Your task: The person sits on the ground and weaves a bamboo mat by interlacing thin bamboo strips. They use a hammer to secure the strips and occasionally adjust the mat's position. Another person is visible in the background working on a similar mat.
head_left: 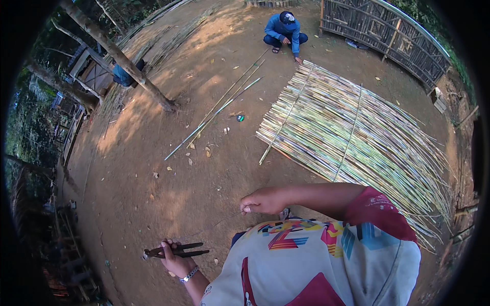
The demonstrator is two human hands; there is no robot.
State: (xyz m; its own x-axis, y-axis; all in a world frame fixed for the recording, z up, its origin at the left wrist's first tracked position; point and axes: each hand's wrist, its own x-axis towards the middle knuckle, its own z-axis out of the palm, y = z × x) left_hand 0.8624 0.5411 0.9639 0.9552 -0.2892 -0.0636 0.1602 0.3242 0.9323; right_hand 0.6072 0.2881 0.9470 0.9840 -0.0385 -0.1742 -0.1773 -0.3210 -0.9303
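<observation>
At lower left, the left hand (176, 261) is gripping dark metal pincers (176, 251); at centre, the right hand (263, 201) is pinching a thin wire (219, 222)

Bare dirt yard with a mat of split bamboo strips

The left hand (176, 261) grips dark pincers (176, 251) by the handles; the right hand (263, 200) is closed on a thin wire (219, 222). The bamboo mat (352, 137) lies on the ground (153, 168) ahead, two cross strips over it. A crouching person (285, 33) in blue touches its far corner. Loose bamboo poles (219, 109) lie near a leaning tree trunk (122, 58).
</observation>
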